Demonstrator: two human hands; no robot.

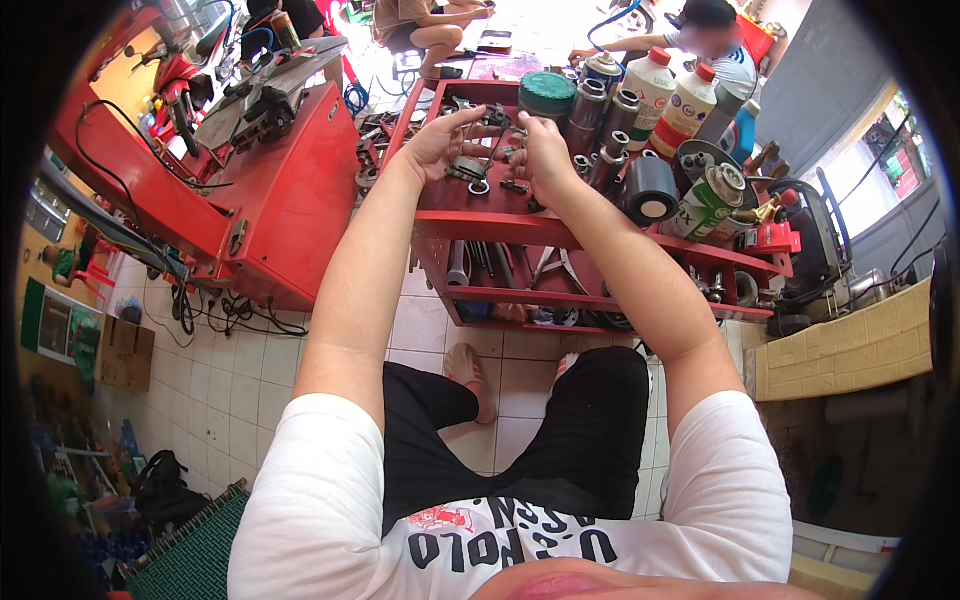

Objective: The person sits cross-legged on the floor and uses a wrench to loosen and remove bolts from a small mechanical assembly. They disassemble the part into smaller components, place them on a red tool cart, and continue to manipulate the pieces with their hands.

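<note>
Over the red tool cart (450,222), my left hand (440,145) pinches a small dark metal part (495,117) between thumb and fingers. My right hand (540,155) is curled at the other side of that part, its thumb raised near it; what its fingertips grip is hard to make out. Beneath and between the hands lie a round metal piece (466,170), a silver ring (479,187) and small fittings. Right of my hands stand a green tub (547,92), steel sockets (590,100), two white bottles with red caps (652,85) and a dark cylinder (648,190).
A red machine (282,200) with cables stands at left, a cushioned yellow bench (835,340) at right. A co-worker in white (735,70) works behind the cart; another person (425,35) squats farther back. A black backpack (165,485) and green woven seat (200,540) are at lower left.
</note>
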